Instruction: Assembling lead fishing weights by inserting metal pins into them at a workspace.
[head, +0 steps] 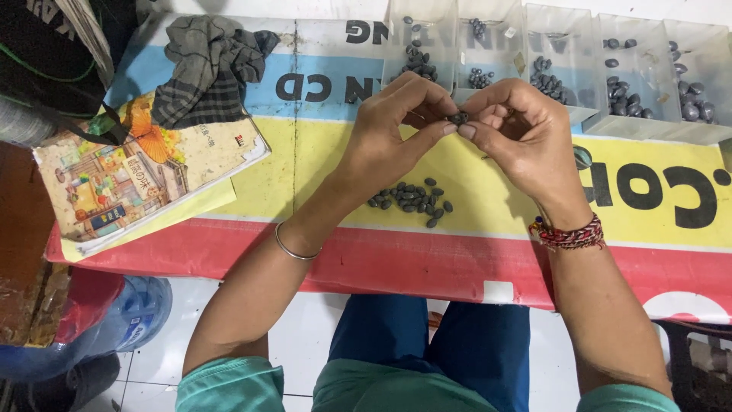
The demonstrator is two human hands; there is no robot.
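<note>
My left hand (393,130) and my right hand (522,133) meet above the table, fingertips pinched together on one small dark bead (459,117). Both thumbs and forefingers touch it. Below my hands a loose pile of several dark oval beads (412,200) lies on the yellow band of the printed table cover (320,168). A thin metal bangle circles my left wrist and a red woven bracelet my right wrist.
Several clear plastic compartment boxes (568,57) with sorted dark beads stand along the far edge. An illustrated book (137,175) lies at the left with a grey checked cloth (210,69) on it. A blue water jug (130,313) sits on the tiled floor below.
</note>
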